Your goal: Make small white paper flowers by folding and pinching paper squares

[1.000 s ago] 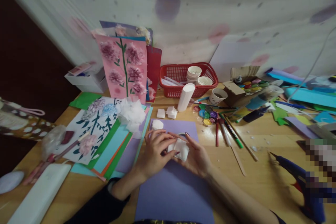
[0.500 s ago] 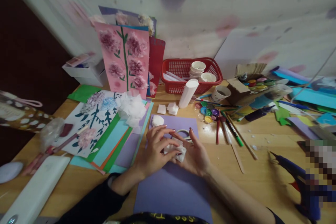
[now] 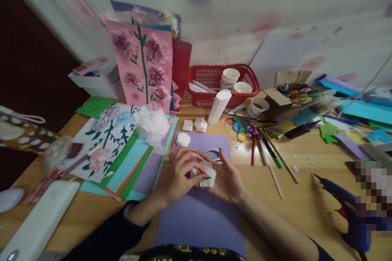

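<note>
A small white tissue-paper square (image 3: 208,177) is between my hands. My left hand (image 3: 185,169) pinches its left edge with thumb and forefinger. Palm up, my right hand (image 3: 228,179) cradles the square on its fingers, with the thumb raised apart. Some of the right fingertips are hidden behind the left hand. Scissors (image 3: 216,153) with pale loop handles lie just beyond, partly covered by my hands. Under everything is a purple paper sheet (image 3: 199,224). A white crumpled paper ball (image 3: 183,140) rests on its upper left corner.
Small white paper squares (image 3: 200,124) lie before a white paper roll (image 3: 219,107) and a red basket (image 3: 203,100). Left are a tissue clump (image 3: 153,126) and coloured sheets (image 3: 122,169). Right are paint pots (image 3: 241,128), brushes (image 3: 289,163) and a blue glue gun (image 3: 339,195).
The tissue square has turned a little and shows flatter in my right hand. Both hands stay nearly in place, and the whole view has shifted slightly.
</note>
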Available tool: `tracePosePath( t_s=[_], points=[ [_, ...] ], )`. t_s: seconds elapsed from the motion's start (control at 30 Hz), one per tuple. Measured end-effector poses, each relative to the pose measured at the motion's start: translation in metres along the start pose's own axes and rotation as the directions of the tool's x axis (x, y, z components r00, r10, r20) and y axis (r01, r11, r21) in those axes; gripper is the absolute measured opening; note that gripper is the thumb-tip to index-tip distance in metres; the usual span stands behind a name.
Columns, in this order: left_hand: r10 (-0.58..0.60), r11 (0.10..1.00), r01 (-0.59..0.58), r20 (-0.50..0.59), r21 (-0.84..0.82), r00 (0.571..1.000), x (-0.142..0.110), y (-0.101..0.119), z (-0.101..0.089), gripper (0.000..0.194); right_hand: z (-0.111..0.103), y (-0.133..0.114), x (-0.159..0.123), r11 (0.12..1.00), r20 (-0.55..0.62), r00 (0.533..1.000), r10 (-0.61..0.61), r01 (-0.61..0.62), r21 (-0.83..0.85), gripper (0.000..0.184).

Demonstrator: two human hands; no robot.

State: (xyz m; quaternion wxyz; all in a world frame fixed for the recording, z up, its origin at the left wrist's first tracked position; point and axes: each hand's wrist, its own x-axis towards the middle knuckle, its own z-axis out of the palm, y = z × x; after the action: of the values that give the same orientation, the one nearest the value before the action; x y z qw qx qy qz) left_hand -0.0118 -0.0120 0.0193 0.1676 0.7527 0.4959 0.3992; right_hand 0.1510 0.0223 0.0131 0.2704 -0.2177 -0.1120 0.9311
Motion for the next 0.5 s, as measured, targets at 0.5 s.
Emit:
tracePosePath(
  t_s=[0.5],
  points=[
    [-0.316,0.807,0.23,-0.07,-0.544,0.946,-0.002,-0.018,0.002,0.007,-0.002,0.001,-0.001,0.977,-0.041,0.996,-0.078,0.068,-0.203,0.039]
  ],
)
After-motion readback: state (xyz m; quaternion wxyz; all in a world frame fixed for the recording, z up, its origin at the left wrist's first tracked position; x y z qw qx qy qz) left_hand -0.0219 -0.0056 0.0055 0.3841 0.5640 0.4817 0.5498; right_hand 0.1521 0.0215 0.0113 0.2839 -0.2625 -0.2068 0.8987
